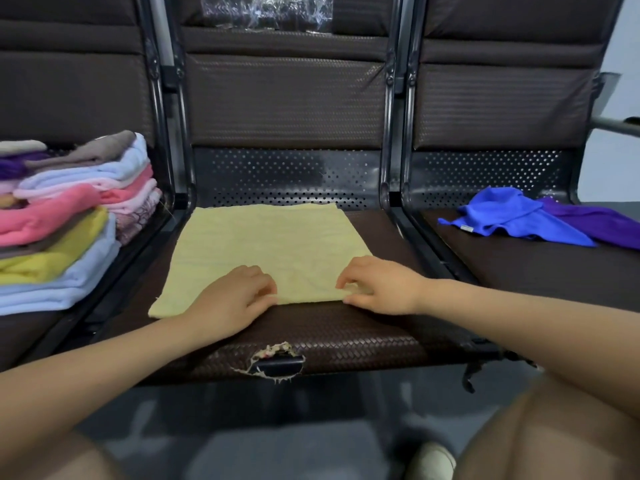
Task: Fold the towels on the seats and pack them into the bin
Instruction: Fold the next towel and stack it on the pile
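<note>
A pale yellow towel [266,244] lies spread flat on the middle seat [346,334]. My left hand [232,299] rests on its near edge, fingers pinching the cloth. My right hand [377,285] pinches the near right corner of the same towel. A stack of folded towels [69,216] in pink, yellow, light blue and brown sits on the left seat. A crumpled blue towel [502,216] and a purple towel [602,223] lie on the right seat. No bin is in view.
The seats have dark woven cushions, perforated metal backs and metal dividers between them. The middle seat's front edge has a torn hole [277,362]. My knees show at the bottom corners, above a grey floor.
</note>
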Tool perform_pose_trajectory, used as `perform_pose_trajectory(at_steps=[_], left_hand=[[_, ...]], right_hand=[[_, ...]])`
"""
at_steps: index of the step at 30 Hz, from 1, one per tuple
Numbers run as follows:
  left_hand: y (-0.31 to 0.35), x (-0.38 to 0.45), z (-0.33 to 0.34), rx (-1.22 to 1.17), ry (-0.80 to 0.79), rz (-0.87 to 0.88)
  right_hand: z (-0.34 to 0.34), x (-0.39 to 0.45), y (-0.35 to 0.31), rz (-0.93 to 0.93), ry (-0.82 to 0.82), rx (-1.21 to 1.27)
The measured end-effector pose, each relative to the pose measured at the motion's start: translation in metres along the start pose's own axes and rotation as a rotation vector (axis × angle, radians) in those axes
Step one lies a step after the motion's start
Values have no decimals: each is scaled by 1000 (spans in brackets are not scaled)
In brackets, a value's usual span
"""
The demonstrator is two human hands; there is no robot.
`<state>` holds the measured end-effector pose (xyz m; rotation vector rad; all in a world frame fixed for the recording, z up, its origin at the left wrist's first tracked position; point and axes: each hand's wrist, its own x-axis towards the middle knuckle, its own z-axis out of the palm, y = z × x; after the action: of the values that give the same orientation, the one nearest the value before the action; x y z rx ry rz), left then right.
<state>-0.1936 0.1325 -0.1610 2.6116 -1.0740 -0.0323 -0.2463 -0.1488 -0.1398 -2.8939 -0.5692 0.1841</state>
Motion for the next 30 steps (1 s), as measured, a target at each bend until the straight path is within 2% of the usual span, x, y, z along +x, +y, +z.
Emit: perform_pose_trajectory(at_steps=[3,6,12,14,18,21,25,28,30], left_hand=[[2,2,-2,-14,150,-51],[2,7,-9,-39,218,-71],[-22,6,-30,228,-8,-45],[-33,2,-32,186,-34,-46],[-57,-11,-39,3,-16,-86],[-66,-22,-40,-74,26,-139],[-61,-37,-40,-180,73,-161],[-53,-44,-45,-312,163,-158],[-44,-47,-49,-380,163,-154]], right_hand=[[-7,8,6,22,6,-248],[-21,13,16,75,-7,-151],[-36,8,40,139,72,42],[-34,5,44,170,91,109],[-40,-4,45,241,217,408],[-43,-10,44,226,284,573],[-40,-17,43,249,250,640],[-36,-19,41,284,121,691],[-36,-20,38,314,35,784]])
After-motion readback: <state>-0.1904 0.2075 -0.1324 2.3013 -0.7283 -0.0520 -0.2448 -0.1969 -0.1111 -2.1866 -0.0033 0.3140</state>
